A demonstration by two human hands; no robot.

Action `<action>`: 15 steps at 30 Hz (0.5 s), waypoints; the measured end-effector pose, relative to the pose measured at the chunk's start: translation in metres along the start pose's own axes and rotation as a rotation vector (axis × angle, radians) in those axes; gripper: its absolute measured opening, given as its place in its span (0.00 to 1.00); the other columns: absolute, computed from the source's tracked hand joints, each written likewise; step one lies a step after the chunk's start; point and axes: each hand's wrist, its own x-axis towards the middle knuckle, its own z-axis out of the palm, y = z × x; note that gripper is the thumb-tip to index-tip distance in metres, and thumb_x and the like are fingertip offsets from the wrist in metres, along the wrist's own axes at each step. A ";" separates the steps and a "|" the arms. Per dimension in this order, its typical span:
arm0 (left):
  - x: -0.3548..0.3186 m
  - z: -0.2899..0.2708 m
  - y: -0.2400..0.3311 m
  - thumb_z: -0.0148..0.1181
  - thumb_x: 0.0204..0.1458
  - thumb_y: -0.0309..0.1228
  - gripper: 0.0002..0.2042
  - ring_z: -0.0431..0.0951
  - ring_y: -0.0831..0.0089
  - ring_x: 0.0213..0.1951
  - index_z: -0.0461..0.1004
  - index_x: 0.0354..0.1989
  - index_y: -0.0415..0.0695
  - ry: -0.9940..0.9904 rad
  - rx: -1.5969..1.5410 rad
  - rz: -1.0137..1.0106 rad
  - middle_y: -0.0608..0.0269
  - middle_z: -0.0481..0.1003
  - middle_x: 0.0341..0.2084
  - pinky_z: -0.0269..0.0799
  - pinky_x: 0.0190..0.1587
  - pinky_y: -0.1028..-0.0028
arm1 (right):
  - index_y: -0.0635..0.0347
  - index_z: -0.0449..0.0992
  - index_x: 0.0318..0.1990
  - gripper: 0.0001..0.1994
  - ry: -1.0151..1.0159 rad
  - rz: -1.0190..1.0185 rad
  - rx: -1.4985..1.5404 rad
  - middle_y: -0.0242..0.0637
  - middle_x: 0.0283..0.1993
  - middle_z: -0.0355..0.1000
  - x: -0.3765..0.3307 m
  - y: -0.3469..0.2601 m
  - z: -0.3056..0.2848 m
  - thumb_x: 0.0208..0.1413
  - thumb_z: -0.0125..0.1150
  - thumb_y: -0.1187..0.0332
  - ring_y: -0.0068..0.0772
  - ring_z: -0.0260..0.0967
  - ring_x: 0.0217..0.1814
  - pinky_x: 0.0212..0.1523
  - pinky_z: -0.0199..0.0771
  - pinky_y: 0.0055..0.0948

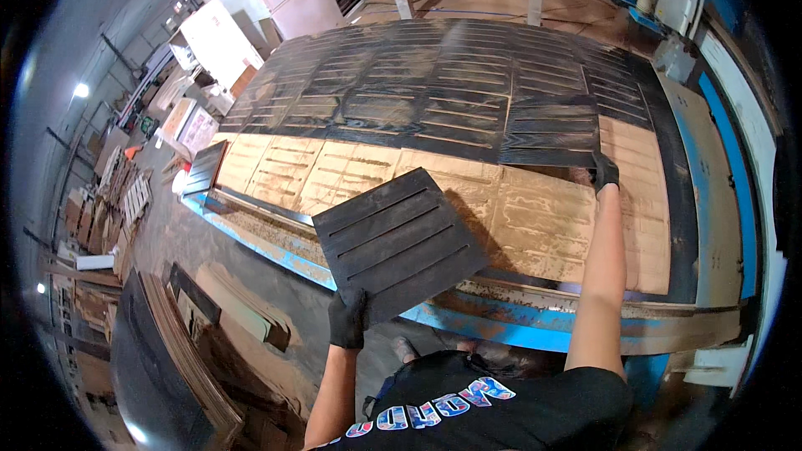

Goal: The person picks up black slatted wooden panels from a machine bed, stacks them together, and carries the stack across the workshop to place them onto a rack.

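My left hand [347,321], in a black glove, grips a square black slotted panel [397,246] by its lower corner. The panel is tilted in front of the table's near edge, with several long parallel slots across it. Out to the right, my gloved right hand [605,172] is closed on the near right corner of another dark slotted panel [549,134]. That panel's near edge appears slightly raised over the pale dusty bed. More dark slotted panels [376,75] lie in rows across the far part of the machine table. My right fingertips are partly hidden by the panel.
The bare tan bed [535,225] has slot marks and dust. A blue rail [493,326] runs along the near edge. At the left end stands a small dark panel stack [205,169]. Stacked sheets [180,351] lean at lower left. A machine head with hoses [656,0] is far right.
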 end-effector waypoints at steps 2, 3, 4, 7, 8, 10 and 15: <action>-0.001 -0.001 0.001 0.55 0.52 0.31 0.17 0.72 0.72 0.40 0.69 0.48 0.35 -0.058 -0.178 0.031 0.60 0.74 0.41 0.68 0.44 0.73 | 0.56 0.74 0.28 0.12 0.053 -0.193 -0.061 0.30 0.20 0.65 -0.006 -0.012 0.003 0.56 0.56 0.58 0.24 0.55 0.15 0.17 0.55 0.26; -0.001 -0.002 -0.001 0.55 0.52 0.31 0.17 0.72 0.72 0.40 0.69 0.48 0.35 -0.054 -0.190 0.032 0.60 0.74 0.41 0.68 0.44 0.73 | 0.57 0.76 0.28 0.13 0.066 -0.316 -0.102 0.29 0.20 0.65 -0.008 -0.016 -0.004 0.55 0.57 0.57 0.22 0.54 0.16 0.18 0.53 0.25; 0.000 -0.004 -0.004 0.55 0.52 0.31 0.17 0.72 0.72 0.41 0.69 0.48 0.35 -0.051 -0.184 0.013 0.60 0.74 0.41 0.68 0.44 0.72 | 0.58 0.77 0.30 0.13 0.112 -0.505 -0.001 0.27 0.20 0.66 -0.007 -0.011 -0.010 0.54 0.57 0.57 0.19 0.53 0.16 0.19 0.52 0.24; -0.002 -0.021 -0.006 0.54 0.52 0.31 0.17 0.73 0.71 0.41 0.69 0.48 0.36 -0.017 -0.151 0.053 0.60 0.74 0.41 0.69 0.44 0.72 | 0.60 0.78 0.40 0.12 0.063 -0.432 0.061 0.26 0.26 0.69 -0.038 -0.004 -0.022 0.55 0.58 0.61 0.18 0.57 0.21 0.20 0.55 0.21; -0.003 -0.028 -0.008 0.54 0.52 0.31 0.17 0.73 0.71 0.41 0.69 0.48 0.36 -0.019 -0.117 0.104 0.60 0.74 0.41 0.69 0.44 0.72 | 0.61 0.77 0.41 0.11 0.051 -0.449 0.099 0.28 0.24 0.68 -0.053 -0.001 -0.026 0.56 0.57 0.64 0.20 0.59 0.20 0.20 0.55 0.22; -0.001 -0.047 -0.019 0.54 0.52 0.31 0.17 0.73 0.71 0.42 0.69 0.48 0.36 -0.003 -0.147 0.204 0.59 0.74 0.41 0.69 0.45 0.72 | 0.61 0.75 0.44 0.11 0.072 -0.398 0.321 0.32 0.29 0.71 -0.090 0.011 -0.009 0.58 0.54 0.66 0.23 0.62 0.22 0.22 0.60 0.24; 0.025 -0.117 -0.066 0.57 0.52 0.31 0.16 0.72 0.72 0.38 0.69 0.48 0.38 -0.010 -0.018 0.290 0.62 0.73 0.38 0.68 0.42 0.73 | 0.59 0.74 0.46 0.11 -0.365 -0.394 0.314 0.31 0.35 0.73 -0.161 0.057 0.003 0.58 0.55 0.65 0.24 0.66 0.30 0.27 0.65 0.26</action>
